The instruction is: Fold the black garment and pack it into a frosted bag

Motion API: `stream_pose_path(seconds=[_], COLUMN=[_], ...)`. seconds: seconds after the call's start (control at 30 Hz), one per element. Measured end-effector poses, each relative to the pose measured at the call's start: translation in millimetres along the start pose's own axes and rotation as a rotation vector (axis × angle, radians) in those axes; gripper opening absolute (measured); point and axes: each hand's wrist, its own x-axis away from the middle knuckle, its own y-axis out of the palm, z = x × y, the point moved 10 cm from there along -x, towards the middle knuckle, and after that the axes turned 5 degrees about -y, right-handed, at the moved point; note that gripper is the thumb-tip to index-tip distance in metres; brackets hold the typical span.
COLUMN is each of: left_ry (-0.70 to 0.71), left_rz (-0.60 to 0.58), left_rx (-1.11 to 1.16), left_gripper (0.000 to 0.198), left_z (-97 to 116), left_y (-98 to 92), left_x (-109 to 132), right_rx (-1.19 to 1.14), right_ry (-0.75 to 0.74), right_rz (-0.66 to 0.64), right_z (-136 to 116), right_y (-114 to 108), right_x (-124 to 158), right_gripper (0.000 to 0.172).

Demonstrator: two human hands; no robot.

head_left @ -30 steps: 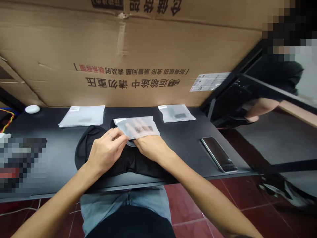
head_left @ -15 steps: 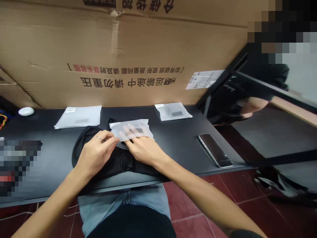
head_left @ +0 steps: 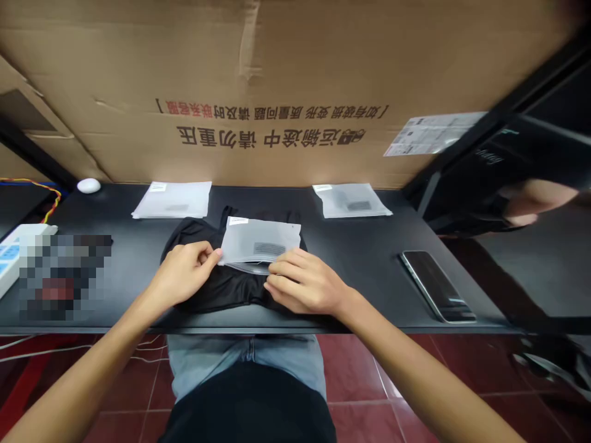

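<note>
Black table (head_left: 115, 246), seen from above, with a large cardboard box (head_left: 295, 80) standing behind it.

- Box print is upside down from this view. The big black line reads 运输途中 请勿重压. The smaller line above it is bracketed and ends in red characters; it is too fine to read with certainty. A white shipping label (head_left: 434, 132) sits on the box's right side, its text too small to read.
- Frosted plastic bag (head_left: 261, 241) lies on top of a black garment (head_left: 217, 289) at the table's near-centre edge. The bag has a small white sticker in one far corner and a dark barcode-like patch in the middle, both illegible.
- Left hand (head_left: 184, 274) is mostly closed, with thumb and fingertips pinching the bag's left edge.
- Right hand (head_left: 305, 286) has its fingers loosely curled and their tips pressing at the bag's near right edge, where bag meets garment. Whether it grips anything cannot be told.
- Two more frosted bags lie flat near the box, one far left (head_left: 173, 200) and one far right (head_left: 353, 200). Each has a sticker and a dark patch.
- A phone (head_left: 438, 286) lies face up, well to the right.
- A white power strip (head_left: 13, 252) sits at the left edge.
</note>
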Motion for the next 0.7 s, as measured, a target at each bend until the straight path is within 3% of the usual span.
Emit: stream_pose_path(seconds=[0.33,0.47,0.7], left_ry=[0.082,0.118,-0.006], left_rz=[-0.079,-0.11,-0.378], left_rx=[-0.008,0.156,0.802], left_gripper=[0.041,0.041,0.048], left_z=[16,25,32], left_y=[14.0,13.4,40.8], left_x=[-10,-9,1], right_rx=[0.028,0.115,0.278], right_ry=[0.163,0.141,0.015], right_rz=[-0.328,-0.257,-0.06], right_z=[11,8,-14], right_y=[56,55,31], right_x=[-51,-58,-60], right_gripper=[0.027,0.029,0.026])
